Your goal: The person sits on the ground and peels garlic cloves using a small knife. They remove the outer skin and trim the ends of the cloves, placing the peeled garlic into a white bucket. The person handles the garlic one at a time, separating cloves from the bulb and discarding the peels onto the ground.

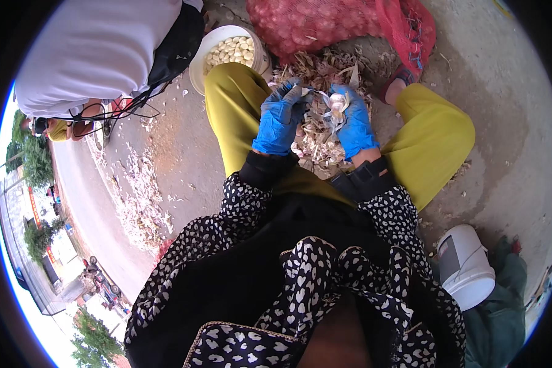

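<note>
A partly peeled garlic bulb [338,102] with loose papery skin rests in my right hand [355,120], held by the fingers. My left hand [278,117] is just to the left of it, fingertips pinched on a pale strip of garlic skin [306,90]. Both hands wear blue disposable gloves, smudged grey at the left fingers. Below them, between my knees, a heap of garlic skins [319,138] covers the ground. Past my left knee, a white bucket [198,69] holds many peeled garlic cloves [232,50].
A red mesh sack [313,23] full of garlic lies ahead. At the left sits a person in a white shirt [96,55]. More skins [142,207] are strewn by the road. To my right, a white lidded bucket [467,267] lies tipped beside dark green cloth [501,313].
</note>
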{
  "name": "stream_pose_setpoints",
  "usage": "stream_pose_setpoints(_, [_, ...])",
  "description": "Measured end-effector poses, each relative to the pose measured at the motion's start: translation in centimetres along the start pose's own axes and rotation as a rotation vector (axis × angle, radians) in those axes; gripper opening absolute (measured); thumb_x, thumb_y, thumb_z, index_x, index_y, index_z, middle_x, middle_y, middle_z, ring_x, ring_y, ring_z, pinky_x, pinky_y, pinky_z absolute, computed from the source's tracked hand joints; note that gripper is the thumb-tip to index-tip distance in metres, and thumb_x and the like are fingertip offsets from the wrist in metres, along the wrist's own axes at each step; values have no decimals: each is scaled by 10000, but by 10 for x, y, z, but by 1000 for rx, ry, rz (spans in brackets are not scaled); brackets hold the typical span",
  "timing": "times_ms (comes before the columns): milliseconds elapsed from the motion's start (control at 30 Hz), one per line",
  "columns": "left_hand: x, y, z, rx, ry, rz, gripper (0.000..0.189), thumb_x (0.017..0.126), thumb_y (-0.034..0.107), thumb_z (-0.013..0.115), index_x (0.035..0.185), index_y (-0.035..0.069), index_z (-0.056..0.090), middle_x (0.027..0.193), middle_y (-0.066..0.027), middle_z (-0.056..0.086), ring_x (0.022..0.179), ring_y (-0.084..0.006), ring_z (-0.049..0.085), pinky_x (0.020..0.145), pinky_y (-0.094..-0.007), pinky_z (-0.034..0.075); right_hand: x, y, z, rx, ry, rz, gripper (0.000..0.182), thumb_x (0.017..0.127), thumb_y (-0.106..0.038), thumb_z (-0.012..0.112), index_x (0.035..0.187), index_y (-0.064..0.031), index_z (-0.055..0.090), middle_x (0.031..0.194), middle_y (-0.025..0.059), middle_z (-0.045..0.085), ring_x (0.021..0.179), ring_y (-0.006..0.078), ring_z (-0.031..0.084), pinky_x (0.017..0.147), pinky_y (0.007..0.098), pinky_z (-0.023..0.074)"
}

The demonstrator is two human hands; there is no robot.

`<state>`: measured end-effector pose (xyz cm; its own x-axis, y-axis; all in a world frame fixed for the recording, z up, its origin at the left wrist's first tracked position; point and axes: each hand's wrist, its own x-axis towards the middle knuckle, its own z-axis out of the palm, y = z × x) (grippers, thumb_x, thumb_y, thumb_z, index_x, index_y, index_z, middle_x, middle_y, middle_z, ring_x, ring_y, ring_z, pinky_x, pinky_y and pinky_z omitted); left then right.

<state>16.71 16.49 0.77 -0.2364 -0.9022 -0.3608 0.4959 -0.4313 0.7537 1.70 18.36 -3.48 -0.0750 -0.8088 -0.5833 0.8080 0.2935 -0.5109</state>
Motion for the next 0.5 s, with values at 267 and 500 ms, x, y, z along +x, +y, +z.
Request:
stream_pose_setpoints(267, [2,1,-5,588,-32,207,321,828,16,608,1148,-1,595,968,-79,627,849,-153,588,766,-270,473,-17,-9,28,-825,-92,-275,275,786,-278,711,933,-46,696,735,12,644,636,72,549,568,242,446])
stream_pose_setpoints(500, [7,5,-16,1140,-252,508,348,816,-41,577,1161,4,580,995,-95,597,937,-177,589,820,-283,487,-19,-18,31,-1344,-45,-346,288,791,-343,662,876,-69,682,628,104,623,562,218,598,552,330,461])
